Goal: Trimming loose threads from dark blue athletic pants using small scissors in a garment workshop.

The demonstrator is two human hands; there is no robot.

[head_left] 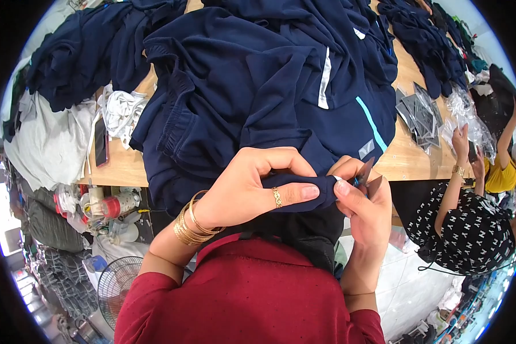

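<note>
A navy garment (pixel 212 97) with a gathered elastic band lies heaped on the table before me, its lower edge drawn toward my body. My left hand (pixel 252 186) is closed on a folded edge of it, thumb on top. Close beside it, my right hand (pixel 364 200) pinches the same edge between thumb and fingers. Small thread snips (pixel 367 174) sit in my right hand, their pointed blades sticking up past the fingers; the rest is hidden by the palm. A bit of white shows at the right thumb tip.
More navy garments (pixel 92 51) are piled on the wooden table (pixel 410 166). White cloth (pixel 120 112) and a phone (pixel 101 143) lie left; grey packets (pixel 421 117) and clear plastic bags (pixel 467 114) right. A person in a patterned black hat (pixel 470 229) works at right. A fan (pixel 117 286) stands lower left.
</note>
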